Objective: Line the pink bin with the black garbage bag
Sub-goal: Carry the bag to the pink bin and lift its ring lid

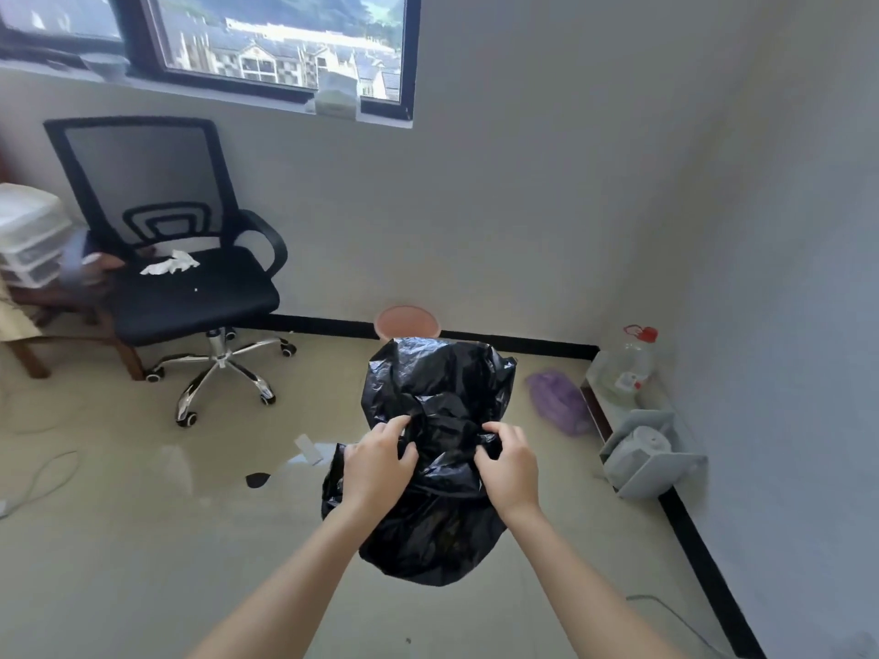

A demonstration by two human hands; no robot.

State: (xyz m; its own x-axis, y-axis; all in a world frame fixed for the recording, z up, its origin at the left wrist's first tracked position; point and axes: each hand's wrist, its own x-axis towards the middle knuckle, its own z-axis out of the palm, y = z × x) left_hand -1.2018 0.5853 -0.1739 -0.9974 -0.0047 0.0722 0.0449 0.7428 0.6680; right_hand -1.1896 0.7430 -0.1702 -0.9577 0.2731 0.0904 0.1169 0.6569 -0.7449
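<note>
Crumpled black plastic garbage bag (428, 420) at lower centre, pinched by left hand (378, 461) and right hand (509, 461), each grip closed on film; light, limp, slippery, best held at the mouth edge; round pink plastic bin (406, 322) beyond, against wall

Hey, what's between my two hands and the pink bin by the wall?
In the head view, only the black garbage bag, gripped by the left hand and right hand, billows up toward the pink bin, hiding its lower part.

No text can be read; the clear plastic jug's (627, 368) label at right is too blurred.
</note>
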